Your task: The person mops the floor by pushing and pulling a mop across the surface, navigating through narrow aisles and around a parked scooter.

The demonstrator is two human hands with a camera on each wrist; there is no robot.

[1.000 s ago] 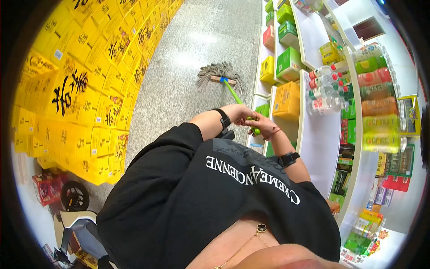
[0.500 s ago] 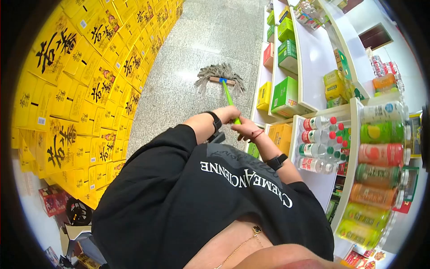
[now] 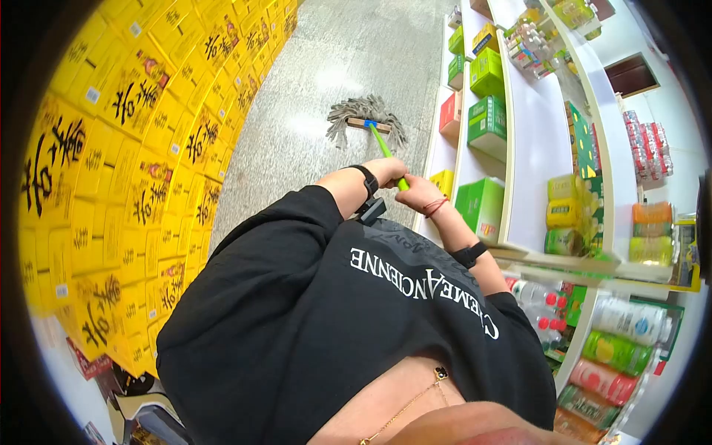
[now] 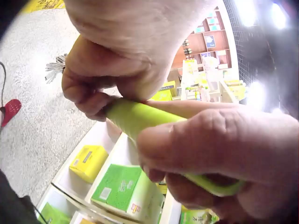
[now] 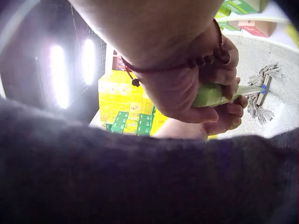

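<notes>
A green mop handle [image 3: 381, 142] runs from the hands to a grey string mop head [image 3: 378, 111] with a wooden bar, lying on the floor. The left hand [image 3: 387, 170] grips the handle on the mop-head side; in the left wrist view its curled fingers [image 4: 88, 95] wrap the shaft. Beside it, nearer the body, the right hand [image 3: 420, 194], with a red bracelet, holds the handle's end, thumb along the green grip [image 4: 140, 119]. In the right wrist view the right hand [image 5: 210, 84] covers part of the grip, and the mop head [image 5: 264, 93] shows beyond.
Stacked yellow cartons [image 3: 148, 148] line the left side. White shelving [image 3: 538, 141] with boxes and drinks runs along the right, a green box [image 3: 480, 206] low near the right hand. Grey speckled floor [image 3: 334, 44] stretches between them. A red shoe [image 4: 11, 111] shows at the left wrist view's edge.
Shelves and cartons have slid down the head view, bringing farther shelves closer. The mop head keeps nearly the same place in view. Both hands sit slightly higher and farther left than one second ago.
</notes>
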